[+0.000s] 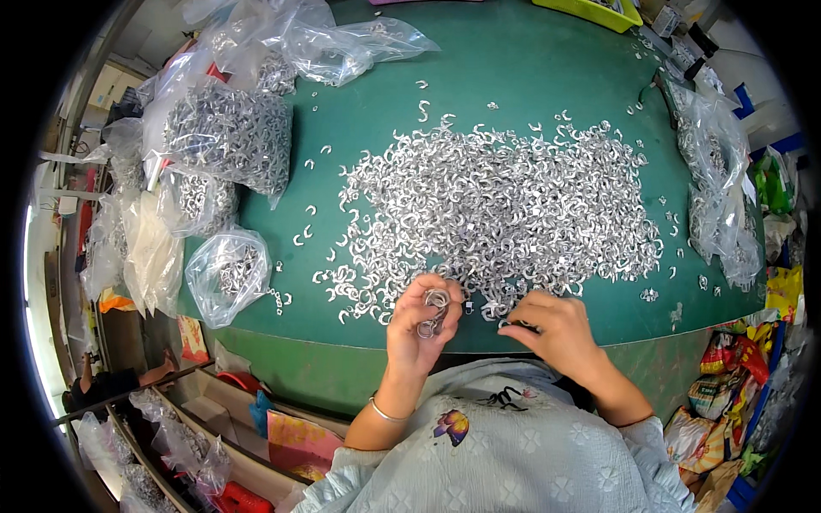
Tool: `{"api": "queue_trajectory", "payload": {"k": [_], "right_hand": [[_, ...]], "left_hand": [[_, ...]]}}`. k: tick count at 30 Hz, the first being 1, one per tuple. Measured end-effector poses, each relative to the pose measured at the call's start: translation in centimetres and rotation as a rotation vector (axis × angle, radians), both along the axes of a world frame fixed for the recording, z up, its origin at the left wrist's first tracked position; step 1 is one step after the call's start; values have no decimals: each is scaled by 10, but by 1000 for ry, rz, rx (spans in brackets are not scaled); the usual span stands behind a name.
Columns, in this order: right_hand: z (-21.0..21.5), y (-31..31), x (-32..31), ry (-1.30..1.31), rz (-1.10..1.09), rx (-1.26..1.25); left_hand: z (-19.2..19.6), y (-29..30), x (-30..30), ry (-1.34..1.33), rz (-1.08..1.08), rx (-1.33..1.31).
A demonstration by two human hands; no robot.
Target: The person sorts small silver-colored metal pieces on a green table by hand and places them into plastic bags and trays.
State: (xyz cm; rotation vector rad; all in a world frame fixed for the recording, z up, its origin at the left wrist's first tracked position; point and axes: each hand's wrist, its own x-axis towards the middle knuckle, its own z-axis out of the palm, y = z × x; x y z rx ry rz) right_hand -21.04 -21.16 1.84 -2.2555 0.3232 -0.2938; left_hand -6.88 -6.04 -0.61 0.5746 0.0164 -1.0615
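A broad heap of small silvery C-shaped metal pieces [505, 205] covers the middle of the green table [342, 111]. At the heap's near edge my left hand [410, 338] is turned palm up, with its fingers curled round several of the curved metal pieces [435, 301]. To its right, my right hand [556, 329] is closed in a pinch just above the table's front edge. A small metal bit shows at its thumb and fingertip, but its exact shape is too small to make out. The two hands are apart.
Clear plastic bags of metal parts [227, 132] crowd the table's left side, with a small open bag [227, 278] nearer. More filled bags [718, 188] lie along the right edge. A yellow basket [599, 13] stands at the far right. Below left are divided wooden compartments [214, 402].
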Motion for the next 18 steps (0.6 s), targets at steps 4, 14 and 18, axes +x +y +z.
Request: {"api": "queue_trajectory", "payload": {"k": [4, 14, 18], "right_hand": [[-7, 11, 5, 55, -53, -233], [6, -27, -8, 30, -252, 654], [12, -18, -6, 159, -377, 980]], "left_hand": [[7, 0, -2, 60, 93, 38], [21, -5, -16, -395, -143, 470], [25, -7, -24, -803, -222, 564]]}}
